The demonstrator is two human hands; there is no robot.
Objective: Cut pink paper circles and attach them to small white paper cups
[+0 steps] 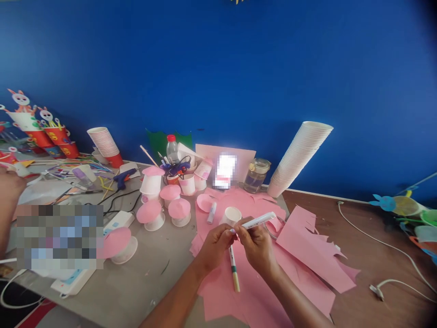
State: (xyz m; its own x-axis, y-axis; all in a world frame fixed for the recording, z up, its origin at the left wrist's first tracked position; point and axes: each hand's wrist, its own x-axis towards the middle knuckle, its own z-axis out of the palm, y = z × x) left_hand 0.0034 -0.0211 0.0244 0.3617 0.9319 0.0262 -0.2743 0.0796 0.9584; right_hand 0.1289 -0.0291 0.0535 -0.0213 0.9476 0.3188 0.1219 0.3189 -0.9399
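My right hand (256, 243) is closed round a white marker (260, 220), which slants up to the right. My left hand (215, 243) meets it, fingers pinched at the marker's lower end, where a small lilac tip shows; the fingers partly hide it. Just behind the hands stands a white paper cup (233, 213). A second marker with a green band (234, 269) lies on the pink paper (262, 291) between my forearms. Left of the cup is a short white tube (212, 212), beside a pink paper disc (204, 203).
Several cups topped with pink discs (149, 212) stand to the left. Behind are a lit phone (225, 169), a glass jar (256, 175) and a tall leaning cup stack (300, 157). A glue gun (125, 178) and power strip (118, 223) lie left, near another person's arm (9, 205).
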